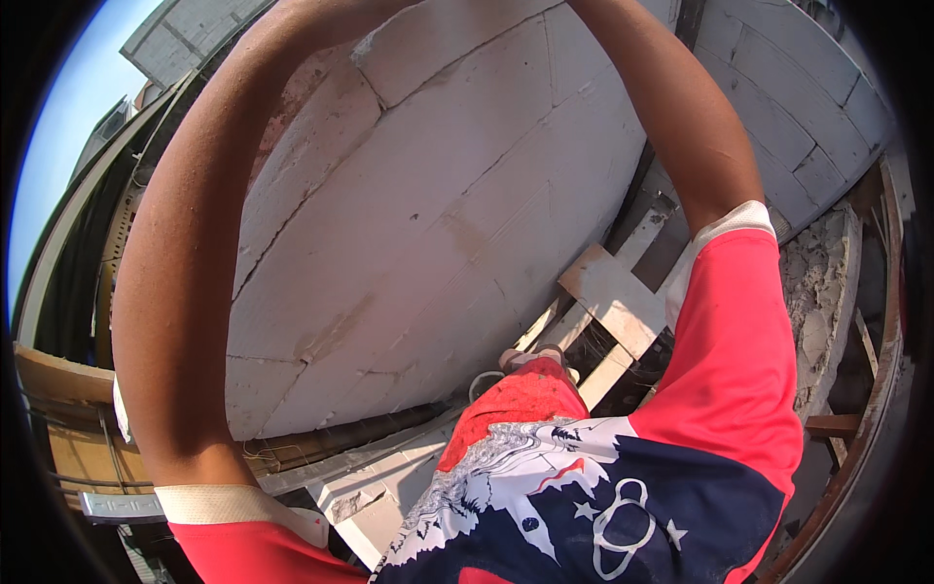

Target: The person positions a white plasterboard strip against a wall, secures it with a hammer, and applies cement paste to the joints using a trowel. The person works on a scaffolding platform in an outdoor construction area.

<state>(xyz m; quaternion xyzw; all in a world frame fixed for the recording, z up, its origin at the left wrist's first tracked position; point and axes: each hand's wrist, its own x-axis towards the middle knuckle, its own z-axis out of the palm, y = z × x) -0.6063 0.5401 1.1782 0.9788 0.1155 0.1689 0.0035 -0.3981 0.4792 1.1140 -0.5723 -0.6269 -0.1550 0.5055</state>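
Danger is lurking low in the frame: the light-coloured footwear (533, 358) is resting near narrow pale planks (605, 378) with dark gaps opening between them, just right of centre. A misplaced step could be costly here, and with both arms up, balance would probably be suffering first. The flat, pale tan rectangular board (615, 300) is lying across that spot too; if it is sitting loose, weight on its edge could be tipping it.

And the big pale grey block wall with dark, uneven joints (418, 243) is filling the middle of the frame, standing between the arms; a poorly bonded block up there could be shifting under a push.

Now the pose! The bare left arm (180, 292) is rising along the left side and arching inward across the top edge; the bare right arm (696, 117) is slanting from the red sleeve (739, 331) toward top centre. The left hand and right hand are both hiding beyond the upper edge, so whether they are opening, closing or gripping, nobody can tell.
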